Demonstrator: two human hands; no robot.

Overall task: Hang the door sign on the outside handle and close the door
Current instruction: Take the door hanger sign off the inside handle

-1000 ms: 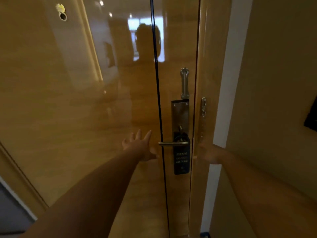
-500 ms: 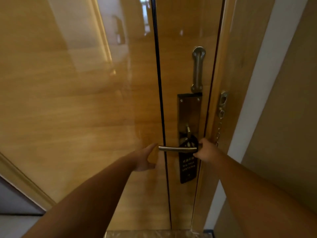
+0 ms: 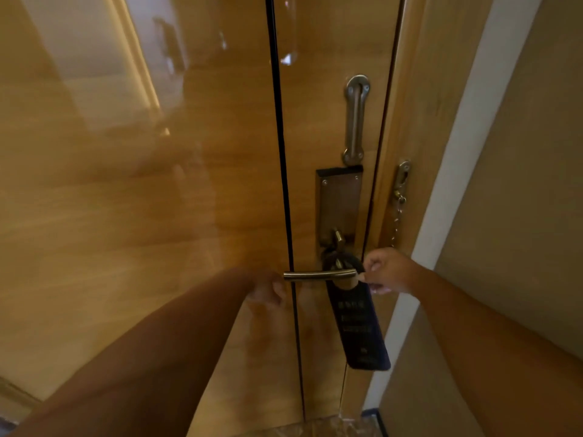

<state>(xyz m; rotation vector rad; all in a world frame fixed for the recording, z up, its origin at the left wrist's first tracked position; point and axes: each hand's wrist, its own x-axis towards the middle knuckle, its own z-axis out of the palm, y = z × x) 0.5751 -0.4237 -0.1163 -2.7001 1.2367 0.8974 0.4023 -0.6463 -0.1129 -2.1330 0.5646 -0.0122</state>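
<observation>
The door sign [image 3: 355, 323], a dark blue oblong card with faint pale lettering, hangs by its hooked top from the lever handle [image 3: 320, 275] of the glossy wooden door [image 3: 142, 216]. Its long axis runs nearly vertical, the lower end swung a little to the right, the printed face turned toward the viewer. The lever itself lies level, its free end pointing left.

The right hand [image 3: 386, 271] pinches the sign's upper right edge, just beside the lever's root, fingers closed on the card. The left hand [image 3: 268, 290] sits under the lever's free end, fingers curled, at the black vertical groove in the door face; whether it grips the lever cannot be told.

Above the handle a dark metal lock plate [image 3: 339, 203] is screwed to the door, and higher still a steel swing-bar guard [image 3: 356, 119]. A brass chain [image 3: 398, 212] hangs from the wooden frame [image 3: 419, 121] to the right. Further right stand a white strip and a beige wall [image 3: 520, 184].
</observation>
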